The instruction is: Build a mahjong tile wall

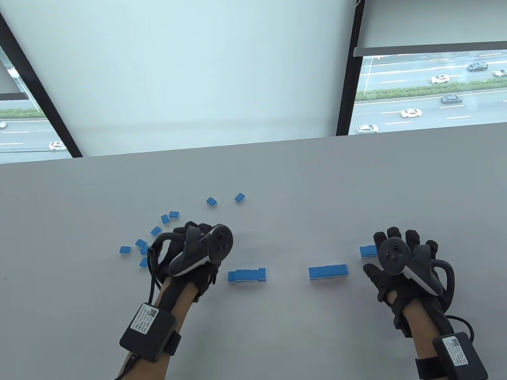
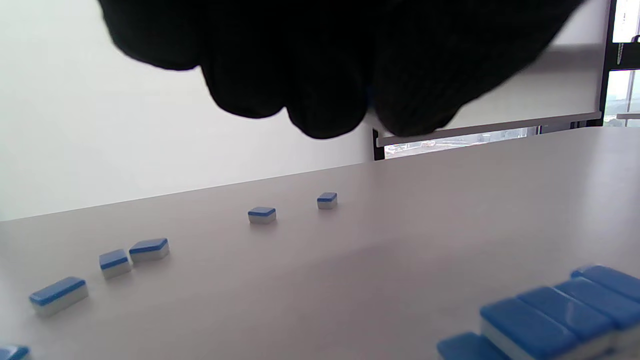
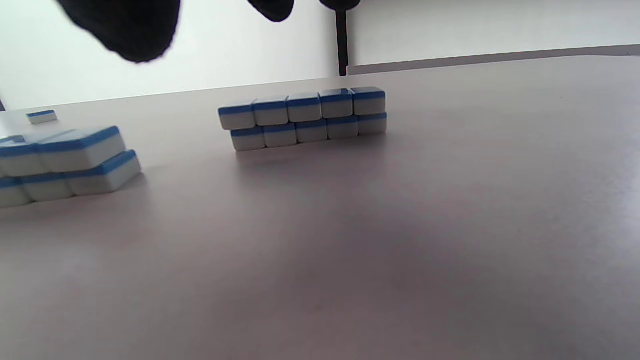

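Blue-backed mahjong tiles lie on the grey table (image 1: 278, 175). A short wall (image 1: 247, 275) stands right of my left hand and shows at the lower right of the left wrist view (image 2: 550, 320). A second wall (image 1: 328, 272) stands mid-table. A third wall (image 1: 367, 250) is partly hidden under my right hand; in the right wrist view it is two tiles high (image 3: 302, 117). My left hand (image 1: 186, 231) hovers by the loose tiles (image 1: 141, 245), its fingers (image 2: 325, 100) curled together; no tile shows in them. My right hand (image 1: 387, 244) is spread open, its fingers (image 3: 125, 30) off the table.
Two loose tiles (image 1: 211, 201) (image 1: 239, 197) lie apart farther back, also seen in the left wrist view (image 2: 262, 215) (image 2: 327, 200). Cables run from both wrist boxes (image 1: 147, 332). The table's far edge meets the window.
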Action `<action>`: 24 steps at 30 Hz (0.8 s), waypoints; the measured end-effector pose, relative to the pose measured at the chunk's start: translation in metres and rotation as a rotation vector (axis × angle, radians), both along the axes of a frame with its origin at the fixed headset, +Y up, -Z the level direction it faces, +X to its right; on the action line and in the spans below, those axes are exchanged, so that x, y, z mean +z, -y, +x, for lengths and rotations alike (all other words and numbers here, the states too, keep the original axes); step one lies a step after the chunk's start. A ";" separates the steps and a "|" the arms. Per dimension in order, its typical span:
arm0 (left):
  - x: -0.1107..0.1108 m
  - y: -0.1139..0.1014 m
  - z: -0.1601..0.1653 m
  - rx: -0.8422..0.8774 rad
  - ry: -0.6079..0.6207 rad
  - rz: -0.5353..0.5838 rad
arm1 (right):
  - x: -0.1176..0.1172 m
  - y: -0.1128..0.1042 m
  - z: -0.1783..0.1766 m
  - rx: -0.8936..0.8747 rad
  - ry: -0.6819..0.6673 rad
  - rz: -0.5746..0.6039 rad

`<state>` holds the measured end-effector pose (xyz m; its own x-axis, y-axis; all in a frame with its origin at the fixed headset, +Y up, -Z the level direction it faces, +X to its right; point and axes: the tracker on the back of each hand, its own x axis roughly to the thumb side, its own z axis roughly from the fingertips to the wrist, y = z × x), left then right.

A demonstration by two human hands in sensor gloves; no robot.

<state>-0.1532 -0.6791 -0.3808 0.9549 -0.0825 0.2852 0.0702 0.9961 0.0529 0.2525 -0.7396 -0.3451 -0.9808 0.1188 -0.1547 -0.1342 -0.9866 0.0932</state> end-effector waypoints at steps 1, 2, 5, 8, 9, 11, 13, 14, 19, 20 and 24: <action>0.003 0.006 -0.001 0.016 -0.001 -0.007 | 0.000 0.000 0.000 0.001 0.000 -0.001; 0.006 0.015 -0.002 0.040 0.001 -0.018 | 0.000 0.001 0.000 0.003 0.000 -0.004; 0.011 0.041 -0.004 0.090 0.006 -0.035 | 0.000 0.001 0.000 0.004 0.004 -0.007; 0.010 0.052 -0.004 0.076 0.006 -0.086 | 0.000 0.001 0.000 0.004 0.010 -0.010; 0.010 0.054 -0.003 0.068 0.009 -0.077 | 0.001 0.001 0.000 0.007 0.012 -0.009; 0.009 0.058 -0.002 0.060 0.010 -0.092 | 0.001 0.000 0.001 0.006 0.015 -0.012; 0.009 0.062 0.000 0.044 0.018 -0.098 | 0.001 0.000 0.001 0.012 0.018 -0.014; 0.009 0.063 0.001 0.037 0.021 -0.100 | 0.001 0.000 0.001 0.014 0.018 -0.015; 0.009 0.065 0.005 0.035 0.033 -0.105 | 0.002 0.000 0.000 0.017 0.019 -0.018; 0.009 0.065 0.006 0.038 0.033 -0.108 | 0.002 0.000 0.000 0.019 0.018 -0.019; 0.010 0.067 0.006 0.042 0.040 -0.116 | 0.002 0.000 -0.001 0.023 0.017 -0.023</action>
